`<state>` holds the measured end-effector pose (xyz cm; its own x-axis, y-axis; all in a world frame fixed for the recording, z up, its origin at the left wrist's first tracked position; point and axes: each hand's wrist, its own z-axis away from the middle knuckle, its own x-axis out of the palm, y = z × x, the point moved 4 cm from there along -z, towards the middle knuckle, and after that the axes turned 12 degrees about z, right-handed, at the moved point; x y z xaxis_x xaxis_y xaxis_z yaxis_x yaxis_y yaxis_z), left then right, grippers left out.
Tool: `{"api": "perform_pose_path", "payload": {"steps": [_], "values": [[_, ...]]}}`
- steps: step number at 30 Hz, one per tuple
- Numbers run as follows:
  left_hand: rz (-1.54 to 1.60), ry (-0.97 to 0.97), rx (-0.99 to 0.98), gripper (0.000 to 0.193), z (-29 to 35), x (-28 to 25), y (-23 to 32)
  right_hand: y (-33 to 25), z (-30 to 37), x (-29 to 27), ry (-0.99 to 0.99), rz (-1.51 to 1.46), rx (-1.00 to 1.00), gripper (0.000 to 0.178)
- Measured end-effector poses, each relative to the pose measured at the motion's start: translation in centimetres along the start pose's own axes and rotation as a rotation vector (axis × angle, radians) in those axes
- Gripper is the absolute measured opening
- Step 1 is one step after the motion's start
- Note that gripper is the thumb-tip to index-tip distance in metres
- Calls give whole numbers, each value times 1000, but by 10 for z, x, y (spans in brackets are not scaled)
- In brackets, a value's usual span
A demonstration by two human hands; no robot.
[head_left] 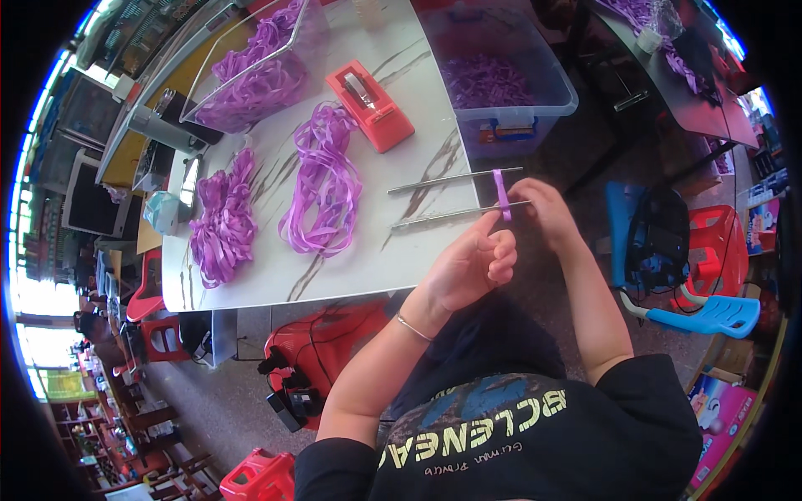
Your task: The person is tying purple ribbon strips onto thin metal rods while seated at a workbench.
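Two thin metal rods (447,215) lie side by side at the table's right edge, their ends jutting past it. A narrow purple ribbon (502,194) is looped across both rods near those ends. My left hand (469,265) reaches in from below, its index fingertip at the ribbon by the nearer rod and the other fingers curled. At the tip of that rod, just right of the ribbon, my right hand (543,215) has its fingers bent together. What the right fingers pinch is hidden.
On the white marbled table (401,263) lie a loose purple ribbon coil (322,188), a gathered ribbon bundle (224,225) and a red tape dispenser (369,104). A clear bin (242,88) of ribbon stands behind. Another plastic box (518,125) is beyond the right edge. A blue chair (697,313) stands right.
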<state>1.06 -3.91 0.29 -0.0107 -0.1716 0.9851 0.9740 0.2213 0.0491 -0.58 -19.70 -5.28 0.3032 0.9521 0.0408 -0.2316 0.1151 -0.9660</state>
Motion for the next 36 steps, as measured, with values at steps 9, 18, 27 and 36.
{"api": "perform_pose_path", "payload": {"steps": [9,18,27,36], "values": [[0,-39,-16,45,0,-1,1,-92,31,44,575,1321,-501,31],[6,1,-11,50,0,0,1,-83,23,19,378,1081,-244,18],[-2,19,-4,46,2,0,1,-35,-11,1,-32,359,-86,20],[-15,-12,-16,37,-1,2,0,54,-33,29,-449,-441,54,23]]}}
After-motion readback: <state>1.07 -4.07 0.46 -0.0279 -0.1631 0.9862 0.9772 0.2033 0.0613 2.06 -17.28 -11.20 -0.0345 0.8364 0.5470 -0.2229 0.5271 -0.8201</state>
